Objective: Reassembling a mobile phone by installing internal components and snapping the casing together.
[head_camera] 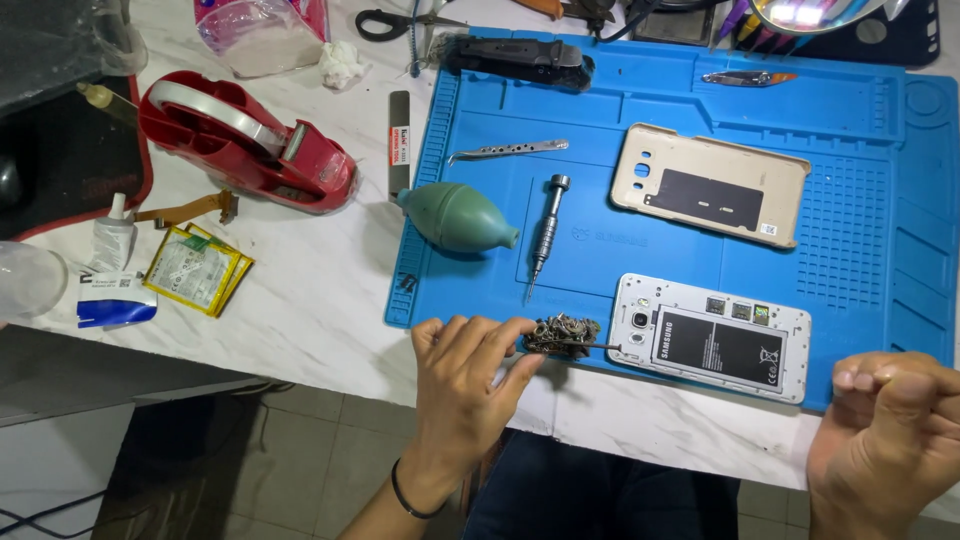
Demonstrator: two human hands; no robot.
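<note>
**Screws gathered at the mat's front edge**

The small cluster of loose screws and metal bits lay at the near edge of the blue work mat, just left of the opened phone; the left hand had its fingertips pinched on that cluster, a narrow grip holding it, probably to keep the parts together where they could not roll off; the right hand hovered off the desk's front edge, fingers curled in and holding nothing that could be seen. The phone lay face down with its battery exposed; its removed back cover rested beyond it, set aside on the mat. A precision screwdriver lay near the mat's middle within easy reach, tweezers above it, a green air blower across the mat's left border. Off the mat stood a red tape dispenser.
</note>
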